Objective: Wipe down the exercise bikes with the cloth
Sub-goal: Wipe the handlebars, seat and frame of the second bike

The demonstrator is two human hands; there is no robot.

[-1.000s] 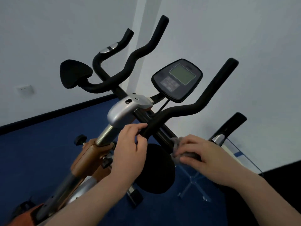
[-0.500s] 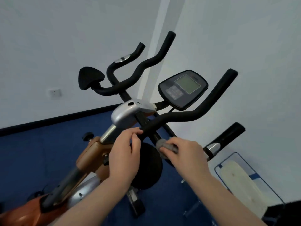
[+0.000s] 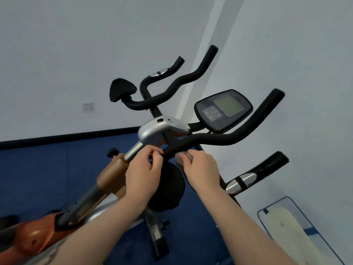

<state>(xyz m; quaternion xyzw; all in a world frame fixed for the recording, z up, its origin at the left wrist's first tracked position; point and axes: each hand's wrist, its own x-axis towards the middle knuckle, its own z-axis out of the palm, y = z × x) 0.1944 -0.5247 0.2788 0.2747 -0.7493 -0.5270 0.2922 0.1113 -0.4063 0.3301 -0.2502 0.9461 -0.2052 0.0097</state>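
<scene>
Against white walls, right hand (image 3: 203,169) presses cloth (image 3: 181,157) onto handlebar (image 3: 219,139).

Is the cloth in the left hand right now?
No, the grey cloth is bunched under the right hand against the handlebar, while the left hand pinches the bar's end.

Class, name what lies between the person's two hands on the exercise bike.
In the head view, the near end of the black foam handlebar lies between the left hand and the right hand, which holds the grey cloth.
</scene>
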